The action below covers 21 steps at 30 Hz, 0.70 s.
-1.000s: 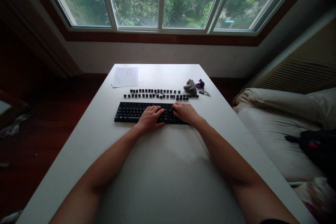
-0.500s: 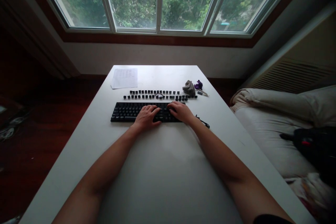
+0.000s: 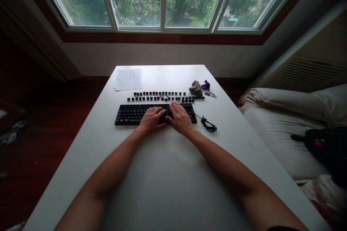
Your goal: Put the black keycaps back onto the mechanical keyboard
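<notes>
A black keyboard (image 3: 128, 114) lies across the white table with both of my hands on it. My left hand (image 3: 151, 118) rests over its middle, fingers stretched out and thumb pointing right. Close beside it, my right hand (image 3: 180, 117) lies with its fingers extended over the keys right of the middle, its thumb towards the left hand. Neither hand shows anything held. Behind the keyboard stand two rows of loose black keycaps (image 3: 148, 98). A small wire tool (image 3: 164, 97) lies among them, its shape hard to make out.
A coiled black cable (image 3: 208, 125) runs off the keyboard's right end. At the back right are a grey cloth (image 3: 195, 88), a purple cloth (image 3: 206, 85) and a thin brush-like tool (image 3: 210, 94). A printed paper (image 3: 128, 79) lies back left on the table (image 3: 173, 173). A sofa (image 3: 271, 130) stands at right.
My right hand has shifted left, closer to my left hand, and its fingers have straightened. The keyboard's right end and the coiled cable now show. My left hand stays in place.
</notes>
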Each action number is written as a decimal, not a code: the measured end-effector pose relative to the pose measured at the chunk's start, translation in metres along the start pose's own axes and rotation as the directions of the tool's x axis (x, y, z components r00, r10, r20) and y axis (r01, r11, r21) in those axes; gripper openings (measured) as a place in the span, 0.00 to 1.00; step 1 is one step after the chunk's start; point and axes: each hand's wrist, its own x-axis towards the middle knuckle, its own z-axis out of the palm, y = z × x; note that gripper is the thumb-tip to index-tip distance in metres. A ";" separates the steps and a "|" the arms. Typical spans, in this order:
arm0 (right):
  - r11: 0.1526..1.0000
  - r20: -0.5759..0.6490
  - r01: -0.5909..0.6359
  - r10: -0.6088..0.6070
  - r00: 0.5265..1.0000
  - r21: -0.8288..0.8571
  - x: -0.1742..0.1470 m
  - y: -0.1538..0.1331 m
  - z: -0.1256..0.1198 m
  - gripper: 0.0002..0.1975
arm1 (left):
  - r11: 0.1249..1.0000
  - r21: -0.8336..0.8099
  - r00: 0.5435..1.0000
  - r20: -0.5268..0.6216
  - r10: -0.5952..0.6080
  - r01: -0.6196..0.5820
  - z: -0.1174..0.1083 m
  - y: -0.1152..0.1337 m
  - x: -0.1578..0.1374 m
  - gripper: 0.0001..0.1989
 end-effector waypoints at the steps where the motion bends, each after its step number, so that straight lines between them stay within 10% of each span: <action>1: 1.000 0.002 0.002 -0.002 1.000 -0.017 -0.003 -0.003 0.002 0.37 | 1.000 -0.003 1.000 -0.001 0.001 -0.001 0.000 0.000 0.000 0.31; 21: 0.997 0.090 -0.033 0.039 0.995 -0.070 -0.029 -0.009 0.005 0.39 | 1.000 0.013 1.000 -0.013 -0.004 0.004 0.006 0.004 -0.005 0.35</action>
